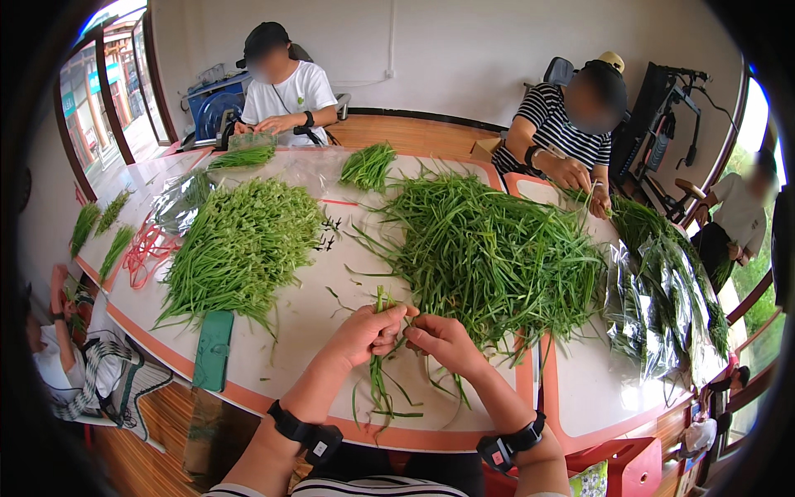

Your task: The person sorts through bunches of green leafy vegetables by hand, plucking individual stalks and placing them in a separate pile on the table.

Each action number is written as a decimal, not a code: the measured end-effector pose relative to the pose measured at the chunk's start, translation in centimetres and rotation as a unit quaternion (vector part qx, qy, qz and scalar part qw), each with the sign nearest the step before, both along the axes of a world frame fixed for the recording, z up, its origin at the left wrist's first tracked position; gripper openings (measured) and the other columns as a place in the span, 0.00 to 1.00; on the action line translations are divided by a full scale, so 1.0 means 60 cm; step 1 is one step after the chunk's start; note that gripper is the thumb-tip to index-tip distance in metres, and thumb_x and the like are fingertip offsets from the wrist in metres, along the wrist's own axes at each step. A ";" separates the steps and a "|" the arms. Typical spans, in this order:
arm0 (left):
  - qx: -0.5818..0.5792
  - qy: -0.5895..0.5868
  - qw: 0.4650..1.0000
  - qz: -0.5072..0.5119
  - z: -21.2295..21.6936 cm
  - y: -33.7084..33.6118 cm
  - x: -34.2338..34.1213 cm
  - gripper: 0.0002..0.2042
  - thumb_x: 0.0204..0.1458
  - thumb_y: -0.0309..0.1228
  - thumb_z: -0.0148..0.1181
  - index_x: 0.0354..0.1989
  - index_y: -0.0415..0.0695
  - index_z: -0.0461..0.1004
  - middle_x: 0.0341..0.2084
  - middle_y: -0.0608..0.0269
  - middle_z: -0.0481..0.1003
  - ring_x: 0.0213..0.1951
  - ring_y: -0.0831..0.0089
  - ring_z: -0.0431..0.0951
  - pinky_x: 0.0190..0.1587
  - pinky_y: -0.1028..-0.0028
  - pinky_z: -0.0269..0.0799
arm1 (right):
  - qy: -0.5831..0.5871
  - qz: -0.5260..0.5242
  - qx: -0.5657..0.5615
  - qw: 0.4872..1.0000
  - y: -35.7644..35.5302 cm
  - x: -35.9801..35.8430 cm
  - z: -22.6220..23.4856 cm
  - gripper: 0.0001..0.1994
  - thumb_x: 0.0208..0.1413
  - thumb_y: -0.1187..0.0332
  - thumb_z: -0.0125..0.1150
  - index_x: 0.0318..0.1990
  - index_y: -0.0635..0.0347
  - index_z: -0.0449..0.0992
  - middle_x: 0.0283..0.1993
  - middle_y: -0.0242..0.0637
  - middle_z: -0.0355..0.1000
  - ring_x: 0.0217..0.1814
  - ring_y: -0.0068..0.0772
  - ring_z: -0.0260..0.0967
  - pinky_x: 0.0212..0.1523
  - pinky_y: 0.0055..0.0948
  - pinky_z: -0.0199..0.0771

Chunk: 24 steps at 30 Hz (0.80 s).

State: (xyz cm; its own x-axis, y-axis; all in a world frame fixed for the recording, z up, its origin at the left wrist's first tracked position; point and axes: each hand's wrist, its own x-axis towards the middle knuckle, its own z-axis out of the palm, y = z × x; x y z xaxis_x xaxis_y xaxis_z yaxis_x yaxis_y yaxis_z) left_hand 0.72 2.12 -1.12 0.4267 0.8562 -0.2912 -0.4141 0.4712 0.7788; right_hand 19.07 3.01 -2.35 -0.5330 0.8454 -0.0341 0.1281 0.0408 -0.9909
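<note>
My left hand (370,333) is closed around a small bunch of green chives (379,386), whose tips stick up above the fist and whose lower ends hang toward the table. Beside it, my right hand (447,341) is closed in a pinch, with thin chive leaves at its fingertips. The two hands nearly touch. Just beyond them spreads a large loose heap of long chive leaves (489,240). Left of the hands lies a neater pile of paler green stalks (240,236). Loose strands are scattered on the white table (306,373) under the hands.
A green phone case (214,351) lies near the table's left front edge. Red ties (149,253) and clear plastic lie farther left. Bagged greens (662,298) are on the right. Two people sit across the table, their hands (584,186) at greens on the right. A red chair (617,464) stands below.
</note>
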 end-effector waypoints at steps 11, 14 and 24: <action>0.001 -0.007 1.000 0.007 0.004 -0.001 0.001 0.13 0.55 0.38 0.51 0.43 0.42 0.70 0.12 0.77 0.55 0.15 0.87 0.53 0.17 0.84 0.49 | -0.022 0.015 0.017 0.999 -0.003 0.000 -0.004 0.13 0.53 0.64 0.55 0.36 0.68 0.73 0.27 0.34 0.72 0.29 0.19 0.67 0.32 0.21 0.67; 0.030 0.010 0.997 0.069 0.007 -0.003 -0.003 0.14 0.55 0.37 0.51 0.43 0.40 0.70 0.14 0.76 0.57 0.17 0.86 0.56 0.18 0.84 0.50 | -0.042 0.028 0.007 0.999 -0.004 -0.004 0.001 0.14 0.53 0.63 0.55 0.37 0.68 0.73 0.27 0.35 0.72 0.30 0.20 0.67 0.33 0.21 0.68; 0.062 0.052 0.993 0.080 0.008 0.002 -0.003 0.15 0.55 0.39 0.49 0.38 0.37 0.72 0.17 0.73 0.62 0.21 0.82 0.64 0.24 0.81 0.59 | -0.032 0.021 0.004 0.999 -0.001 0.007 -0.002 0.14 0.53 0.63 0.55 0.35 0.68 0.73 0.26 0.35 0.72 0.29 0.21 0.68 0.32 0.21 0.68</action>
State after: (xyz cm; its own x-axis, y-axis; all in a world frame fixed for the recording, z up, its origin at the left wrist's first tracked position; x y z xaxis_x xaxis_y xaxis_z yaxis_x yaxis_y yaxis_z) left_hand 0.53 2.22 -0.62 0.2544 0.9429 -0.2152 -0.3900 0.3036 0.8693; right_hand 19.50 2.97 -2.46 -0.5657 0.8222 -0.0624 0.1886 0.0553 -0.9805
